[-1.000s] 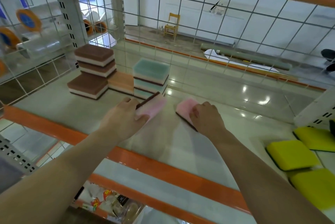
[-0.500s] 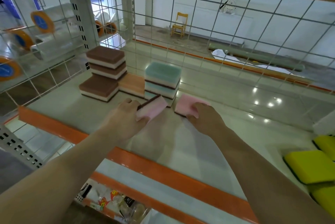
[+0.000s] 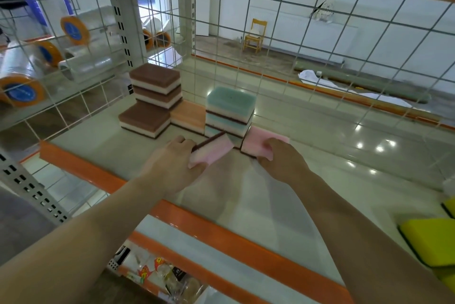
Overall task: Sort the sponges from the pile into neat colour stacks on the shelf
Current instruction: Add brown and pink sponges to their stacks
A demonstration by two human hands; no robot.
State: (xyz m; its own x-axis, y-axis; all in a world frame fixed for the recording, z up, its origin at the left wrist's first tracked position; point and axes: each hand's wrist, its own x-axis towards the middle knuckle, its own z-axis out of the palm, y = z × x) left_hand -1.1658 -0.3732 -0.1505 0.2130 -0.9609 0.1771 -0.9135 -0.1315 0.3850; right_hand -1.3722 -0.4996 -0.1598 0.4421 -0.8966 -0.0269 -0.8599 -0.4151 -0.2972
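My left hand (image 3: 173, 162) grips a pink sponge (image 3: 214, 149) with a dark scouring side, held tilted just above the shelf (image 3: 98, 141). My right hand (image 3: 283, 163) holds a second pink sponge (image 3: 261, 140) that lies flat on the shelf beside the green stack. Behind them stands a stack of teal-green sponges (image 3: 230, 110). To its left lies an orange sponge (image 3: 188, 115). Further left are brown sponges: a stack of two (image 3: 155, 84) and a single one (image 3: 142, 119) in front.
Yellow sponges (image 3: 428, 239) lie at the right edge of the shelf. A wire grid (image 3: 270, 57) closes the back and left side. An orange rail (image 3: 221, 232) runs along the front edge. Rolls of plastic film (image 3: 81, 62) lie on the neighbouring shelf at left.
Both hands have moved forward with their pink sponges toward the green stack. The right sponge now lies flat next to that stack.
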